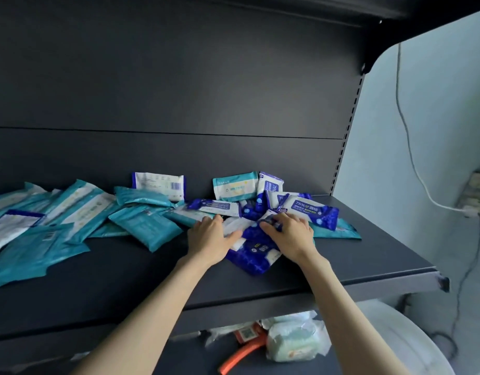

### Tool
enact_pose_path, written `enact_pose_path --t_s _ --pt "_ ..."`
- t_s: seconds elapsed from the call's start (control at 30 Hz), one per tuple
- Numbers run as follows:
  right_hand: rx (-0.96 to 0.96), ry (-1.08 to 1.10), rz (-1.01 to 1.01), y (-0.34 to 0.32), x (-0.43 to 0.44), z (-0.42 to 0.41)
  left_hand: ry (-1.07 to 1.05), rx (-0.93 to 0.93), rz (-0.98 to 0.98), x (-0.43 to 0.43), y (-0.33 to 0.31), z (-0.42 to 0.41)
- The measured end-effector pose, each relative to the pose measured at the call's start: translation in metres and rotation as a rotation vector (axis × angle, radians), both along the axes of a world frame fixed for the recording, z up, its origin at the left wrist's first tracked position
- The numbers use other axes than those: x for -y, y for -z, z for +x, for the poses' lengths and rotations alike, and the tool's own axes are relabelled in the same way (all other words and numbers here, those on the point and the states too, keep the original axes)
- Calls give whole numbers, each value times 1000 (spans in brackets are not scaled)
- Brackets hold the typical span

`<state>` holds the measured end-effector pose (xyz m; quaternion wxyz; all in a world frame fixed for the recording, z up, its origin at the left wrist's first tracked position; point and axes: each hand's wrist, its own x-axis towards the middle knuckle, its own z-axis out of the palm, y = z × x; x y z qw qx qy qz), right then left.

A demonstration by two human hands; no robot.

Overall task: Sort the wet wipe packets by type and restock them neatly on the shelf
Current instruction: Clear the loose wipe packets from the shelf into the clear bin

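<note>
Wet wipe packets (141, 226): lay jumbled on the shelf (130, 269), teal mostly at frame left, blue at centre. Sorting barely begun; nothing lined up. Left hand (212, 236) flat, pressed on packets; right hand (290, 234) bent over blue packet (253, 259), grip unclear.

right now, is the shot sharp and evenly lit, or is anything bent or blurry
Head view: wide-angle bends the shelf edge and slotted upright; bright wall, dark back panel; blue packets sharp, teal packets at left smeared, print unreadable.
</note>
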<state>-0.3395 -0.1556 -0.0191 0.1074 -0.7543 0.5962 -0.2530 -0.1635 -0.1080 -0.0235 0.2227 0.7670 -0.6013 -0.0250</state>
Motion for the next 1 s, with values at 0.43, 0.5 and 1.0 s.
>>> enact_pose_path --t_s 0.43,0.5,1.0 --pt "510 -36 88 -9 -21 -50 256 -848 76 -23 -15 4" --pt "511 -73 111 -5 -22 -54 312 -788 175 -27 -18 -11" --pt "367 -13 53 -7 -11 -39 78 -940 12 -17 -10 -5"
